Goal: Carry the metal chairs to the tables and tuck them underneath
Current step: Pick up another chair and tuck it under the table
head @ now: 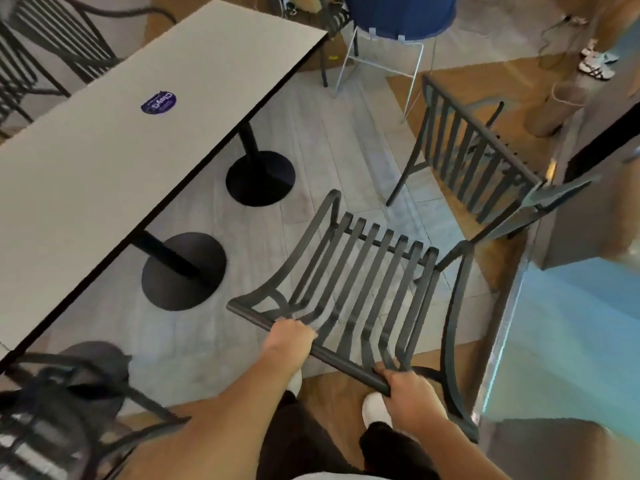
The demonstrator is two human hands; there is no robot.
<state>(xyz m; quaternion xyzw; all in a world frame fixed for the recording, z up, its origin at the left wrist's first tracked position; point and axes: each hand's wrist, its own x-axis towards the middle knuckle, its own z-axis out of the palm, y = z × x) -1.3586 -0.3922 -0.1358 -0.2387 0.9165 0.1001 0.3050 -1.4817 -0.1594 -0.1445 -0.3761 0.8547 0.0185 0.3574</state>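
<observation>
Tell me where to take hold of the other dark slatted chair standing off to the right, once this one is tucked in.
Grip the top rail of the second chair, one hand near each end, coming from behind its back. The rail is a plain bar that probably fits a closed hand. Both hands, left hand and right hand, hold the chair being carried that way.

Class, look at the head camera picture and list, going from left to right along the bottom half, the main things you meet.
Tucked chair → near table base → left hand → held chair → right hand → light blue panel.
</observation>
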